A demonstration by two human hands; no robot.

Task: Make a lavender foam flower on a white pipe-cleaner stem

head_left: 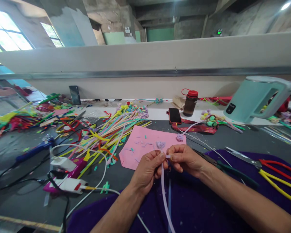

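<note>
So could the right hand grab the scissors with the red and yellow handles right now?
Probably not right away. The right hand is pinching the pale stem together with the left hand. The scissors lie uncovered off to its right, so the path looks free once it lets go.

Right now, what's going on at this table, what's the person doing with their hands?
A person is working a pale lilac strip with both bare hands. The left hand and right hand pinch it together near its top, just under a small lilac flower-like tuft. The strip trails down over a purple cloth. Behind the hands lies a pink sheet sprinkled with small cut bits, and to the left a heap of coloured strips. Scissors lie to the right.
</note>
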